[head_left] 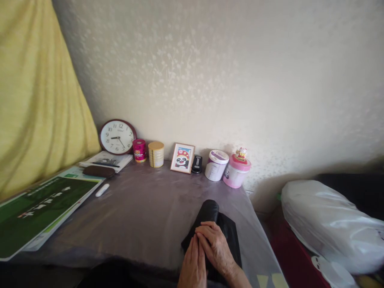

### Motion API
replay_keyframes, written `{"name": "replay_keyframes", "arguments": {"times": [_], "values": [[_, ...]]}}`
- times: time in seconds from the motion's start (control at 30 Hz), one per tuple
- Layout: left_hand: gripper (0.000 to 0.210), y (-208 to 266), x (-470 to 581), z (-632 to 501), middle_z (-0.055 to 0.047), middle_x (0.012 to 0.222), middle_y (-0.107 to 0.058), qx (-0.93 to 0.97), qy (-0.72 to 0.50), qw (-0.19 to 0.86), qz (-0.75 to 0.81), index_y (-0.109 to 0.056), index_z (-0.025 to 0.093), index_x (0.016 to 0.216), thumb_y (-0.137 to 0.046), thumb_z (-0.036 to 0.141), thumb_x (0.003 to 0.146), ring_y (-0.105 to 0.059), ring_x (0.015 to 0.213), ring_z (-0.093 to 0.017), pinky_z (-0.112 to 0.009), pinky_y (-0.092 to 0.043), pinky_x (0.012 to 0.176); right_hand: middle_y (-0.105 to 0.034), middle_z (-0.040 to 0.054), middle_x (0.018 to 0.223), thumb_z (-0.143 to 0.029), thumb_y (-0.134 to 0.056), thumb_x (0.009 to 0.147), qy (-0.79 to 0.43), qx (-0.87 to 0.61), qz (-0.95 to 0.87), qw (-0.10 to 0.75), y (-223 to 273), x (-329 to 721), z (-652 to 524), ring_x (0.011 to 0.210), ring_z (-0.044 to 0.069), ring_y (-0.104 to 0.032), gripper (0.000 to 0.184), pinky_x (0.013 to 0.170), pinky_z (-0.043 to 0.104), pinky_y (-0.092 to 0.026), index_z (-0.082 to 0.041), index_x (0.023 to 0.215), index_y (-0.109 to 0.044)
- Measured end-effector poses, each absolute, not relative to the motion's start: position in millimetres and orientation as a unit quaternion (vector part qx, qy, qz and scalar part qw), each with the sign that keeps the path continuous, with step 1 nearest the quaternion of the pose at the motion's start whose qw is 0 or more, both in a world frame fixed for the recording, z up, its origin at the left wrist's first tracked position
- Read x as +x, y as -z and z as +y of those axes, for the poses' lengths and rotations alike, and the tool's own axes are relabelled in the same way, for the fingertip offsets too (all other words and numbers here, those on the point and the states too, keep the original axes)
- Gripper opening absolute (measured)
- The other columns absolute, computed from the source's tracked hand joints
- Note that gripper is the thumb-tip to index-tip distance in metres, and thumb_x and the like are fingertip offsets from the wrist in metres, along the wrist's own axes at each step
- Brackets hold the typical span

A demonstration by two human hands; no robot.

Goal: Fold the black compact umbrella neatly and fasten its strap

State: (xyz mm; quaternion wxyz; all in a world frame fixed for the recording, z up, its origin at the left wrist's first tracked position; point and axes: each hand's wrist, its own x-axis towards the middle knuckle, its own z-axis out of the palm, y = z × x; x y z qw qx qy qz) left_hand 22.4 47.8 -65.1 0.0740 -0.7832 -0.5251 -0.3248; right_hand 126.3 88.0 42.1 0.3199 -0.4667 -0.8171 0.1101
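Note:
A black, soft-looking piece of material (209, 211), folded or rolled at its far end, lies near the front right of the table; I cannot make out its kind. My left hand (194, 260) rests on its near part with the fingers stretched out and close together. Just to the right, my right hand (216, 245) lies flat on the same material, its fingertips touching or overlapping those of the left. Neither hand visibly grasps anything. Under the hands, part of the black material is hidden.
A grey-covered table (135, 216) meets the wall. Along its back stand a clock (118, 137), a magenta tin (139, 151), a yellow-lidded can (156, 154), a panda picture (181, 158) and two tubs. Green boards (51, 204) lie left; a white plastic bag (330, 220) sits right.

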Motion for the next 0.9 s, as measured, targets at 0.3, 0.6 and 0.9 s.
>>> {"name": "replay_keyframes", "arguments": {"times": [0.3,0.6,0.9], "values": [[0.084,68,22,47,-0.017,0.139,-0.038,-0.786,0.265,-0.027,-0.558,-0.02,0.016,0.139,-0.054,-0.001,0.064,-0.042,0.124,-0.029,-0.037,-0.045,0.096,-0.067,0.0032,0.106,-0.025,-0.037,0.092,-0.058,-0.49,-0.822,0.286,-17,153,146,0.117,0.021,-0.047,0.029,0.104,0.051,-0.023,-0.024,0.095,-0.065],[0.079,44,14,51,-0.016,0.144,-0.025,-0.793,0.185,-0.166,-0.556,-0.022,0.013,0.138,-0.048,0.004,0.063,-0.03,0.13,-0.028,-0.041,-0.035,0.103,-0.067,0.0048,0.103,-0.028,-0.033,0.091,-0.079,-0.512,-0.793,0.321,-13,165,193,0.104,0.018,-0.057,0.034,0.095,0.037,-0.039,-0.022,0.093,-0.066],[0.076,19,-2,51,-0.017,0.147,-0.016,-0.809,0.157,-0.257,-0.505,-0.014,0.01,0.14,-0.043,0.014,0.07,-0.021,0.134,-0.026,-0.04,-0.028,0.107,-0.068,0.0116,0.098,-0.038,-0.039,0.079,-0.09,-0.734,-0.551,0.386,-8,229,148,0.088,0.022,-0.064,0.037,0.081,0.033,-0.048,-0.016,0.097,-0.063]]}}
